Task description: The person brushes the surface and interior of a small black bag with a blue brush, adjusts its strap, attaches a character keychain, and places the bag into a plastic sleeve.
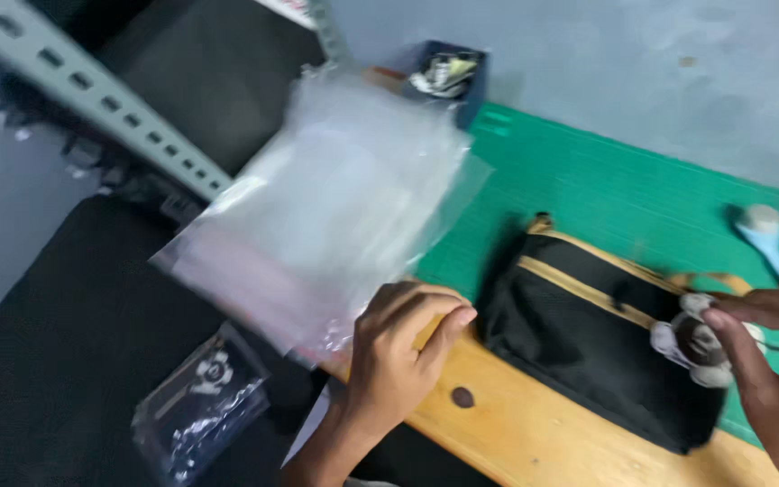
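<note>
Fingers of the left hand (398, 361) pinch a clear plastic bag (326, 212); the right hand (768, 361) grips a round charm (698, 343) on the black pouch (606, 338) between them.

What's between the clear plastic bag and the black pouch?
Head view: only bare green cutting mat separates the clear plastic bag from the black pouch; left hand sits at that gap's near end.

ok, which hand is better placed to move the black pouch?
Right, probably. The right hand already touches the small charm on the black pouch, while the left hand grips the clear plastic bag.
</note>
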